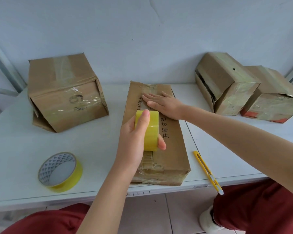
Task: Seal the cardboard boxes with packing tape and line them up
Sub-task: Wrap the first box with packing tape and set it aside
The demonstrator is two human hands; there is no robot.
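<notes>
While the middle box lies at the table's near edge, its top seam is being taped.

The left hand curls round the yellow tape roll over the lid; the right hand lies flat, fingers straight, pressing the far end. Next, I judge, the strip needs cutting: the utility knife lies just right of the box.

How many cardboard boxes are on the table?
4: the left box at the back, the middle box under the right hand, and the inner right box beside the outer right box.
</notes>
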